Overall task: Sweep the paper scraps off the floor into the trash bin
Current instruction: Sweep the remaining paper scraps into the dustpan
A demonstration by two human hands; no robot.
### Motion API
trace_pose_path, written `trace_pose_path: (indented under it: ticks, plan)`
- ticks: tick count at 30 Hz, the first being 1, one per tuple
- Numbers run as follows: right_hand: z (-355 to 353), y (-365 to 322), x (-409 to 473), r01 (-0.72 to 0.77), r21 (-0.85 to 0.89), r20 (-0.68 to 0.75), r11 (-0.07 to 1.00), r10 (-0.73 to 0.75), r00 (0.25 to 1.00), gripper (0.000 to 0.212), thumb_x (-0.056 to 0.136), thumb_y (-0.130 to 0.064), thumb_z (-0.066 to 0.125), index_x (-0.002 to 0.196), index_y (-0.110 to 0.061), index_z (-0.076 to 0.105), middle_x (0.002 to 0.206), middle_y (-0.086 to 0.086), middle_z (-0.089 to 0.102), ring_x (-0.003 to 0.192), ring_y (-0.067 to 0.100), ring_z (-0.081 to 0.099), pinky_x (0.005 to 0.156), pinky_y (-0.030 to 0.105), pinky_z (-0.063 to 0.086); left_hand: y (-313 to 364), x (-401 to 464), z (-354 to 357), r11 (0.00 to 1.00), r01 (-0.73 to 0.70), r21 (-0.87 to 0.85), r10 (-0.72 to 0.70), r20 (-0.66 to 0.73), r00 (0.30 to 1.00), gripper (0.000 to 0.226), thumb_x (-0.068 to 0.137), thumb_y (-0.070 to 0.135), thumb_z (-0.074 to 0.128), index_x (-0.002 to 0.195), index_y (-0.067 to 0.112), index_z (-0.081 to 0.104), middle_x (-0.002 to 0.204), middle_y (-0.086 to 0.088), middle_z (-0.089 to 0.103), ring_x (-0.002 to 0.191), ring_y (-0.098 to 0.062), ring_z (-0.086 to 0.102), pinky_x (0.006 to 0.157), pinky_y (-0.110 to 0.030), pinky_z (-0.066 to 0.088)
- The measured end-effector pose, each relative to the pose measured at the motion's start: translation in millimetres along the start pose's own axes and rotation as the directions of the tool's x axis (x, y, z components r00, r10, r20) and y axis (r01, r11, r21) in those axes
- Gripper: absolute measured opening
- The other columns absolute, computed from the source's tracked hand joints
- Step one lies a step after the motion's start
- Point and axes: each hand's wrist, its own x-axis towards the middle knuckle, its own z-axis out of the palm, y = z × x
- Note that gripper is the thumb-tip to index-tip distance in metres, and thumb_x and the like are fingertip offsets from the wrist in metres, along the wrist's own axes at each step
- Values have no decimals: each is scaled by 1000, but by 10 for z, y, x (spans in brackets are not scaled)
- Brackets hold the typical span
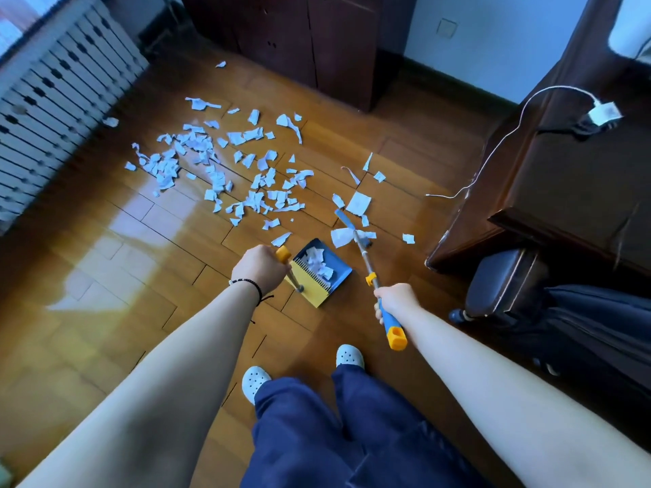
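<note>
The left hand [259, 269] grips the dustpan [322, 272] handle; the right hand [396, 299] grips the broom [363, 248]. Paper scraps [218, 167] litter open floor [123, 276] between radiator [60, 96] and desk [563, 191].

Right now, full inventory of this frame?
white paper scraps: many, scattered mid-floor; a few in the pan
blue-and-yellow plastic dustpan: one, on floor ahead of the feet
metal-shafted broom with blue-orange grip: one, head among scraps right of the pan
white radiator: one, left wall
dark wooden cabinet: one, far wall
white cable with charger: one, on dark furniture at right
left hand: grips dustpan handle
right hand: grips broom
</note>
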Motion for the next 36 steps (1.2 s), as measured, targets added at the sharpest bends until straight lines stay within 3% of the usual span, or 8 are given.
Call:
trace_pose_path:
  ticks: [6, 13, 17, 19, 22, 26, 31, 36]
  plan:
    - [-383, -326, 338, -28, 145, -118, 989, 46, 992, 3, 93, -3, 53, 92, -1, 54, 61, 14, 52, 45, 22, 49, 41, 26, 43, 356, 148, 54, 996, -23, 81, 23, 0, 1000, 30, 93, 46, 68, 95, 17, 66, 81, 1, 63, 68, -14, 59, 49, -26, 40]
    - [-256, -663, 798, -178, 392, -113, 903, 239, 964, 12, 93, -3, 55, 82, -5, 51, 76, 9, 52, 55, 20, 49, 45, 23, 41, 484, 312, 43, 997, -18, 74, 19, -17, 1000, 25, 94, 43, 67, 97, 18, 66, 81, 2, 63, 69, -13, 59, 51, -25, 43]
    - [64, -723, 787, -199, 358, -12, 912, 218, 976, 14, 93, -1, 55, 81, -4, 49, 76, 14, 51, 53, 20, 49, 40, 19, 43, 523, 372, 25, 997, -16, 74, 18, -23, 1000, 25, 93, 43, 68, 94, 18, 66, 80, 2, 63, 69, -15, 60, 51, -25, 43]
    - [200, -705, 683, -193, 303, 54, 933, 185, 981, 3, 94, -2, 51, 91, -3, 52, 72, 14, 48, 43, 17, 46, 36, 18, 42, 557, 397, 11, 996, -10, 84, 12, -26, 1000, 26, 93, 43, 68, 93, 17, 67, 79, 1, 63, 68, -16, 61, 52, -26, 45]
    - [270, -644, 510, -145, 218, 126, 965, 119, 985, 15, 94, -1, 50, 107, -3, 57, 73, 14, 48, 29, 14, 43, 35, 18, 39, 592, 437, -28, 994, -22, 104, 25, -21, 999, 23, 94, 40, 66, 93, 17, 66, 79, 1, 62, 71, -19, 62, 56, -28, 48]
    - [171, -540, 219, -134, 149, 206, 980, 102, 973, 6, 95, -3, 49, 94, -2, 54, 64, 13, 48, 31, 16, 42, 34, 18, 38, 523, 476, -89, 999, 15, 38, -13, -52, 999, 25, 95, 39, 64, 84, 17, 61, 76, 0, 61, 65, -18, 57, 56, -28, 46]
    - [96, -560, 59, -51, 141, 189, 989, 23, 982, 5, 95, -5, 49, 91, -2, 50, 63, 13, 47, 30, 14, 42, 35, 17, 37, 384, 486, -157, 983, 82, -167, -93, -62, 994, 29, 92, 41, 70, 90, 13, 64, 78, -2, 61, 72, -21, 60, 61, -30, 48]
    - [137, -833, 273, 24, 89, 83, 996, -31, 996, 10, 94, -4, 51, 103, 0, 51, 63, 14, 49, 32, 16, 42, 35, 18, 38, 254, 523, -256, 963, 107, -248, -131, -81, 988, 25, 93, 38, 70, 89, 14, 64, 73, 1, 58, 62, -15, 53, 53, -27, 39]
